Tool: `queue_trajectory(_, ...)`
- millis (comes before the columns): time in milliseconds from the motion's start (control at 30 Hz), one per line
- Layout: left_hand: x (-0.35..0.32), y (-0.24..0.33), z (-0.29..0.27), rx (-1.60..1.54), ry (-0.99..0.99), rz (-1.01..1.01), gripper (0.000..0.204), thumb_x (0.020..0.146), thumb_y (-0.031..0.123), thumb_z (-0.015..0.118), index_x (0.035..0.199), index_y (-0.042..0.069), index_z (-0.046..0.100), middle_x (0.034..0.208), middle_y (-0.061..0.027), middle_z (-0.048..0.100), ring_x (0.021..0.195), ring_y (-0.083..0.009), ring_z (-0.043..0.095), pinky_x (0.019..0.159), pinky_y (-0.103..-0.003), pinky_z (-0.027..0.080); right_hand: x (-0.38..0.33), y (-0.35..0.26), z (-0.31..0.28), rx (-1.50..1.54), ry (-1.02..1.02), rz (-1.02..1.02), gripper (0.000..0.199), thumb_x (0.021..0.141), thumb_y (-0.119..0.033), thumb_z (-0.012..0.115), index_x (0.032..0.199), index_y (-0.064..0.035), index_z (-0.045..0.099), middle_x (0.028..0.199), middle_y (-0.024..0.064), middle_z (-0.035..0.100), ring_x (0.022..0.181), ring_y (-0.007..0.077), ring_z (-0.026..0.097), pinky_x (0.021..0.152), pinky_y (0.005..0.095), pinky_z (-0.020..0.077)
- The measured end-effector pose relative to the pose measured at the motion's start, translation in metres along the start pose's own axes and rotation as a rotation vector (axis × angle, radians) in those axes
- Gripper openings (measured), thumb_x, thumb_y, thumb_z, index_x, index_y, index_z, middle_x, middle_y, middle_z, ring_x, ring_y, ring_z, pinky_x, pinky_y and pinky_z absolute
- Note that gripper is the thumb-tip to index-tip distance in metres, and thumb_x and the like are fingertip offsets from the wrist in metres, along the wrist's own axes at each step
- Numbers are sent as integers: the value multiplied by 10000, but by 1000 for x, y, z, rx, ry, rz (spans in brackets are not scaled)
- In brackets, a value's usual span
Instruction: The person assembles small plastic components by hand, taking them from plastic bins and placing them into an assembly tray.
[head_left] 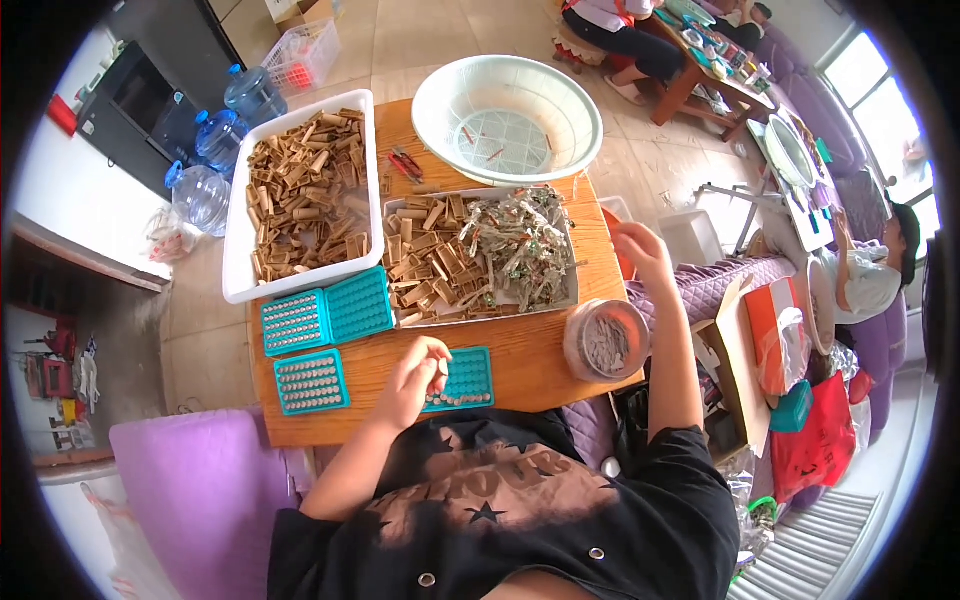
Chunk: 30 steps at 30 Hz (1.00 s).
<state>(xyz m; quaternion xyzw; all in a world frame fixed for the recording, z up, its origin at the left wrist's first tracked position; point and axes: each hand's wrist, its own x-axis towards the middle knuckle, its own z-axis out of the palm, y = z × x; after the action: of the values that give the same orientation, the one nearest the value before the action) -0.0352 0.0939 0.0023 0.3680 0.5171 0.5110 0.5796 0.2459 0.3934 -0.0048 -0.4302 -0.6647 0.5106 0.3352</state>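
Observation:
My left hand [410,378] is closed in a pinch on a small silvery piece beside a teal tray [471,370] whose near row holds several round silvery pieces. My right hand [643,255] is at the table's right edge, next to an orange container [625,262] that it partly hides. Its fingers are loosely bent and apart, with nothing visible in them. A clear round tub [608,342] of small grey metal strips stands below it. In front of me, a shallow white box [480,316] holds brown trough-shaped pieces [425,250] and a heap of small wired parts [520,240].
At the left, a white bin [236,245] is full of brown pieces. Teal trays [295,322] filled with round pieces lie nearer. Red-handled pliers [406,165] lie by a pale green basin [508,120]. Water jugs [220,140] stand beyond; another person [870,275] sits at right.

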Motion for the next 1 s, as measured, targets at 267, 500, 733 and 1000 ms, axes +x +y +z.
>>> queue_trajectory(267, -43, -21, 21, -162, -149, 10, 278, 988, 265, 352, 929, 45, 511, 731, 19, 416, 640, -56, 385, 587, -191, 351, 11, -59, 158, -832, -172, -384, 201, 805, -230, 599, 905, -65, 654, 880, 117, 640, 835, 266, 611, 744, 374, 479)
queue_trajectory(500, -91, -29, -6, -162, -22, 125, 284, 986, 249, 338, 901, 31, 499, 718, -1, 429, 630, -74, 397, 583, -209, 354, 36, -32, 182, -1034, -36, -313, 110, 749, -208, 609, 791, -137, 682, 782, 87, 656, 781, 268, 623, 711, 382, 481)
queue_trajectory(733, -93, -44, -14, -607, -3, 28, 302, 967, 322, 409, 869, 45, 474, 621, 38, 369, 478, -22, 290, 430, -187, 239, 0, -85, 164, 147, 43, -164, 109, 822, -97, 621, 897, -24, 655, 758, 49, 643, 664, 137, 584, 621, 279, 474)
queue_trajectory(1000, -56, 16, 17, -415, 266, 185, 321, 907, 240, 564, 1167, 61, 503, 746, 6, 529, 465, -14, 326, 423, -170, 250, -119, -110, 195, 616, -351, -57, 29, 861, -46, 556, 867, -21, 542, 864, 103, 619, 748, 166, 570, 725, 291, 472)
